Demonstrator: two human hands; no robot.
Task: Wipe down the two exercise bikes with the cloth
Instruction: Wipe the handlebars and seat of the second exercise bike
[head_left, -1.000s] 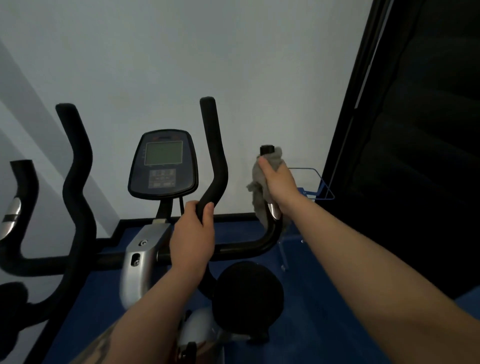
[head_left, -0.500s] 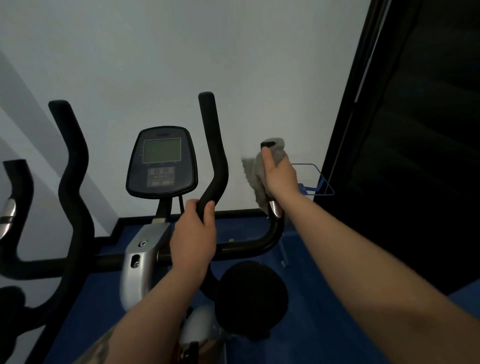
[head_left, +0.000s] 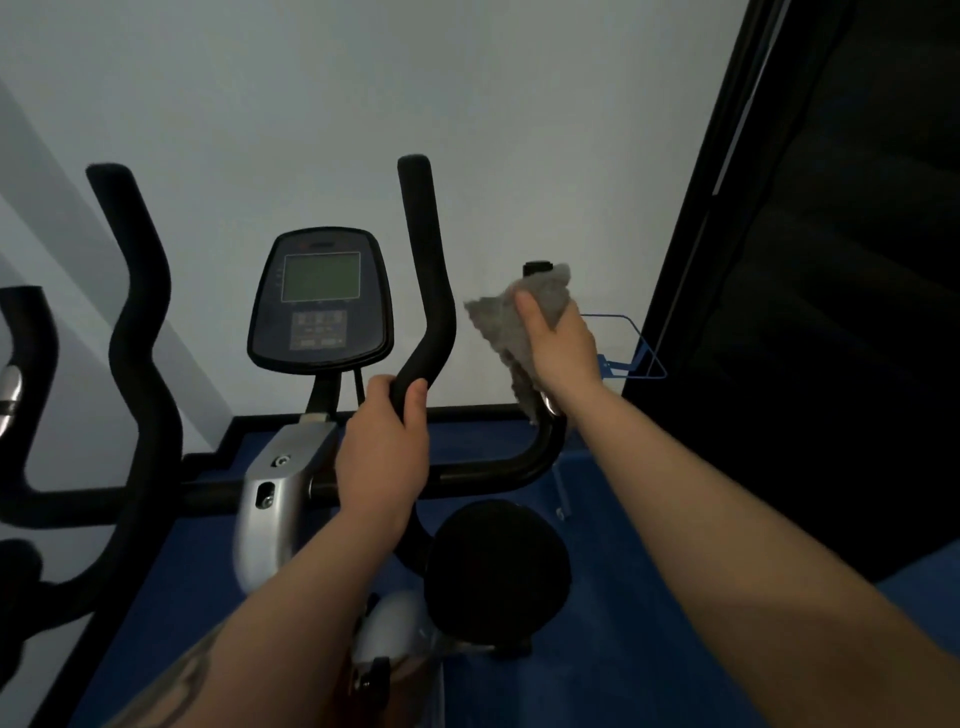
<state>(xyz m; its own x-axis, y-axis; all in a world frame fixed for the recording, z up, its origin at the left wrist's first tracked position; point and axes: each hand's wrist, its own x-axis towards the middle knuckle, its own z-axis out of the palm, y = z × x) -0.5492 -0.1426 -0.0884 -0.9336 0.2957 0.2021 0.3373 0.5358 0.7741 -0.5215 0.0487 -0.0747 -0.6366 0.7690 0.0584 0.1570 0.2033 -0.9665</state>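
From the head view, the person's right hand (head_left: 563, 345) is wrapping the grey cloth (head_left: 511, 325) around the bike's outer right handle (head_left: 540, 431), whose long axis is running upright, its black tip showing just above the cloth. The left hand (head_left: 384, 457) is gripping the inner upright handlebar (head_left: 423, 291) low down, apparently steadying the bike. The right hand is the one at the work; the stroke likely follows the handle lengthwise. The console (head_left: 319, 301) is sitting between the bars. A second bike's bars (head_left: 140, 322) are standing to the left, untouched. No containers are showing.
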